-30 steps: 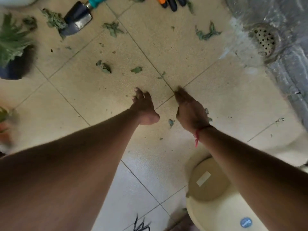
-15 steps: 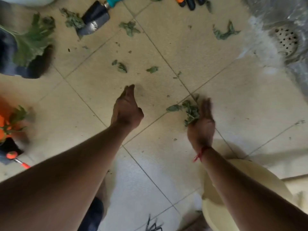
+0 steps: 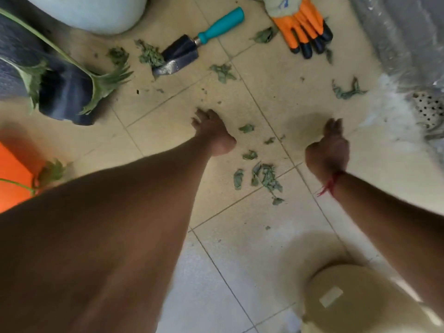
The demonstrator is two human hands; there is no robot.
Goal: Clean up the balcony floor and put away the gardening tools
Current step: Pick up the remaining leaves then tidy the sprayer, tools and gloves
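Leaf scraps are scattered over the beige, speckled floor tiles, dull grey-green and shrivelled. At the far left an orange shape is cut off by the edge, and one green leaf is draped beside it. Above it a dark blue pot is seen, with jagged green leaves hanging over its side. A smooth white round container is set behind.

Moving across, a trowel is laid flat on the tile. Its dark scooped blade ends in a worn silvery tip, and its glossy teal handle is pointed up and to the right. A crumpled clump of leaves is bunched against the blade's left side.

Below the trowel the left hand is lowered to the floor with fingers spread; whether the tips touch the tile cannot be told through the blur. Small curled scraps are dotted just right of it, and the thickest heap is found between the two wrists. Up top, orange gloves with black fingertips are laid together.

The right hand is held with fingers curled under, and nothing is seen in it. A red thread is tied at the wrist. A cream plastic bucket is glimpsed beneath that forearm. At the far right a perforated drain is set in a rough grey surface.
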